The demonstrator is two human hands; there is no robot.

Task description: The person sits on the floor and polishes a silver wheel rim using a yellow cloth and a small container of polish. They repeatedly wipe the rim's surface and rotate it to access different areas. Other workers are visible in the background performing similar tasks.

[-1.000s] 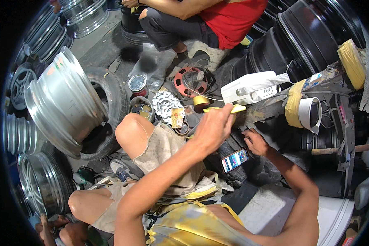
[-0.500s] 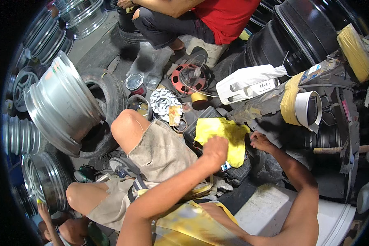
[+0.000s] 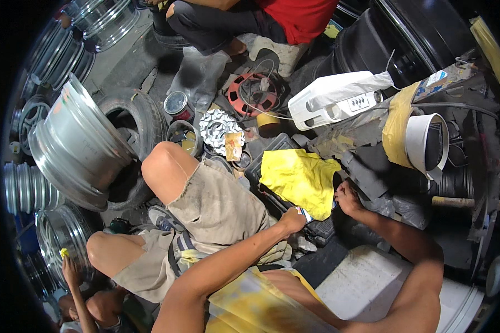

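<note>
A bright yellow cloth [image 3: 297, 177] lies spread over a dark plastic case [image 3: 322, 230] beside my bent right knee. At the cloth's lower edge my left hand [image 3: 292, 221] is closed, pinching the edge of a small flat white-and-blue item [image 3: 304, 214]. The rest of that item is hidden under the cloth. My right hand [image 3: 347, 200] is at the cloth's right edge with its fingers curled together. What those fingers hold, if anything, is hidden.
A white machine [image 3: 339, 102] lies beyond the cloth, near a red cable reel [image 3: 254, 94] and paint can [image 3: 178, 105]. A silver wheel rim [image 3: 80, 144] leans by a tire [image 3: 150, 114] at left. A person in red [image 3: 300, 19] squats ahead; another person's hand [image 3: 70, 271] is lower left.
My left hand has come down off the cloth to its lower edge, onto the white-and-blue item. The cloth lies flatter. My right hand has shifted slightly toward the cloth's edge.
</note>
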